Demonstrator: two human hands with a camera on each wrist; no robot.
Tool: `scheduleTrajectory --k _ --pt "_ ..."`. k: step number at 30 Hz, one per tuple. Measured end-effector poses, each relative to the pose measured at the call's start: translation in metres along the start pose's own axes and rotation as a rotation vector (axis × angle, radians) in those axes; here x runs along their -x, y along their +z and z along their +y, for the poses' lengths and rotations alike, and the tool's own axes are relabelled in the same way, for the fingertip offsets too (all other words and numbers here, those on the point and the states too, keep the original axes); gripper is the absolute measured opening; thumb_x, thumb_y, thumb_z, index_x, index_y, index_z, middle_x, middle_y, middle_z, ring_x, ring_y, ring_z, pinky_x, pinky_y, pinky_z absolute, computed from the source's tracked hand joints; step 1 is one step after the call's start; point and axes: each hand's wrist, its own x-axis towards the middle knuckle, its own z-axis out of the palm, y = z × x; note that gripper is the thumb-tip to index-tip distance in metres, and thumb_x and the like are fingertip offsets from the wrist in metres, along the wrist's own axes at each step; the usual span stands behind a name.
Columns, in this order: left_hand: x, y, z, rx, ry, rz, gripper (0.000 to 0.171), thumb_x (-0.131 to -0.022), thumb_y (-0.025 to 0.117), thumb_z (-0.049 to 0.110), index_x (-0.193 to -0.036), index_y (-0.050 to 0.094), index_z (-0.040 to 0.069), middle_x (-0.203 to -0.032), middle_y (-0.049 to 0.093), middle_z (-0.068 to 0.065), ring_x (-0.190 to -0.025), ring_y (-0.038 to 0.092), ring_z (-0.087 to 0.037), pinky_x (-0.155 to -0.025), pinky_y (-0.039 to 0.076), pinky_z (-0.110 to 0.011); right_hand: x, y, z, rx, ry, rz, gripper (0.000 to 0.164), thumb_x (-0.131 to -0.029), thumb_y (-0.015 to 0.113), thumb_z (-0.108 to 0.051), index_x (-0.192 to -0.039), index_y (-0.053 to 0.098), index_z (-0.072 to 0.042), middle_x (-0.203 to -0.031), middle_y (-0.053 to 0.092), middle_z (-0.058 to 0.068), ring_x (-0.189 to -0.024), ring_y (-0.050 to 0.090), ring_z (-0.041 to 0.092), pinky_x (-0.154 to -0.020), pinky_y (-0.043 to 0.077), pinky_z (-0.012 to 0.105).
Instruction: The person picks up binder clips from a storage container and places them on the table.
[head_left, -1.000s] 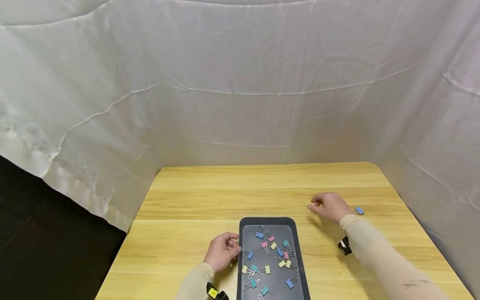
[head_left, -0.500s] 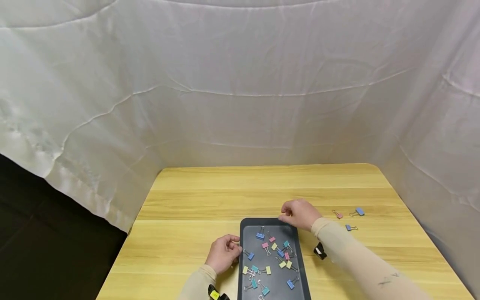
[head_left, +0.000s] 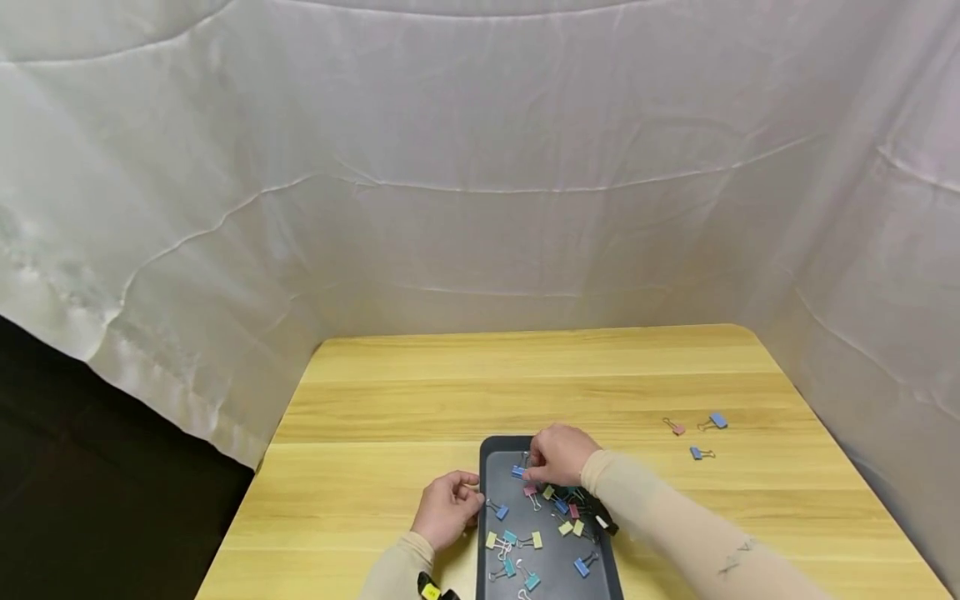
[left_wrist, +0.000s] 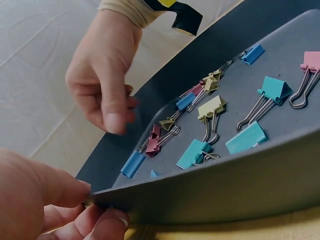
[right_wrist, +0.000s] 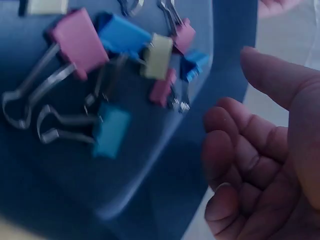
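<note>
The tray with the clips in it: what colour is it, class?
The tray is plain dark grey; it shows best in the head view.

You face a pale, creased curtain [head_left: 480,208] along the far edge and both sides of a wood-grain table [head_left: 390,400] with rounded far corners. At your left, a black area [head_left: 90,450] shows below the curtain's slanting hem.

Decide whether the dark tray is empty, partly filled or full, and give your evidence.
Partly filled: in the head view, binder clips of several colours lie scattered in the dark tray, with bare patches between them.
</note>
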Motion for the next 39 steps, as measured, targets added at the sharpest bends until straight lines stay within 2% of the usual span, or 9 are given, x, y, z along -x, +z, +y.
scheduleTrajectory --k 7,15,18,22,26,39 --pt "0.001 0.000 0.001 0.014 -0.007 0.005 0.026 -0.082 0.063 0.002 -0.104 0.057 -0.008 -0.074 0.060 -0.007 -0.058 0.059 -0.018 -0.050 0.051 -0.030 -0.001 0.012 -0.009 0.085 -0.013 -0.055 0.036 -0.069 0.073 -0.048 -0.050 0.053 -0.025 -0.045 0.042 -0.018 -0.042 0.041 0.004 -0.042 0.037 0.025" --pt "0.002 0.000 -0.001 0.018 0.000 0.004 0.025 -0.082 0.063 0.002 -0.104 0.057 -0.008 -0.074 0.060 -0.007 -0.056 0.059 -0.017 -0.048 0.051 -0.031 -0.006 0.029 -0.021 0.091 -0.063 -0.059 0.031 -0.067 0.076 -0.037 -0.051 0.053 -0.025 -0.043 0.040 -0.017 -0.039 0.040 0.002 -0.041 0.035 0.021" --pt "0.004 -0.001 0.008 0.010 0.006 0.006 0.025 -0.082 0.061 -0.001 -0.104 0.056 -0.010 -0.074 0.060 -0.010 -0.056 0.058 -0.018 -0.049 0.051 -0.035 -0.009 0.033 -0.027 0.089 -0.103 -0.057 0.026 -0.066 0.077 -0.033 -0.055 0.054 -0.025 -0.048 0.042 -0.018 -0.043 0.041 0.001 -0.043 0.036 0.020" --pt "0.012 -0.003 0.030 0.025 0.008 0.003 0.024 -0.082 0.059 -0.004 -0.103 0.055 -0.014 -0.076 0.060 -0.016 -0.059 0.060 -0.025 -0.053 0.052 -0.041 -0.011 0.037 -0.032 0.080 -0.165 -0.056 0.021 -0.064 0.077 -0.029 -0.059 0.056 -0.024 -0.052 0.043 -0.018 -0.047 0.042 0.000 -0.044 0.037 0.018" --pt "0.017 -0.004 0.041 0.025 0.002 -0.002 0.024 -0.082 0.058 -0.004 -0.104 0.054 -0.015 -0.076 0.060 -0.017 -0.060 0.061 -0.026 -0.054 0.053 -0.039 -0.011 0.038 -0.032 0.071 -0.173 -0.039 0.020 -0.062 0.075 -0.025 -0.059 0.055 -0.024 -0.052 0.043 -0.017 -0.045 0.041 0.001 -0.043 0.035 0.018" --pt "0.015 -0.005 0.040 0.025 -0.007 -0.010 0.025 -0.082 0.059 -0.004 -0.104 0.054 -0.014 -0.077 0.060 -0.018 -0.060 0.060 -0.026 -0.055 0.052 -0.045 -0.014 0.041 -0.034 0.052 -0.222 -0.047 0.012 -0.065 0.072 -0.020 -0.064 0.061 -0.024 -0.055 0.045 -0.019 -0.049 0.042 -0.002 -0.047 0.037 0.016"
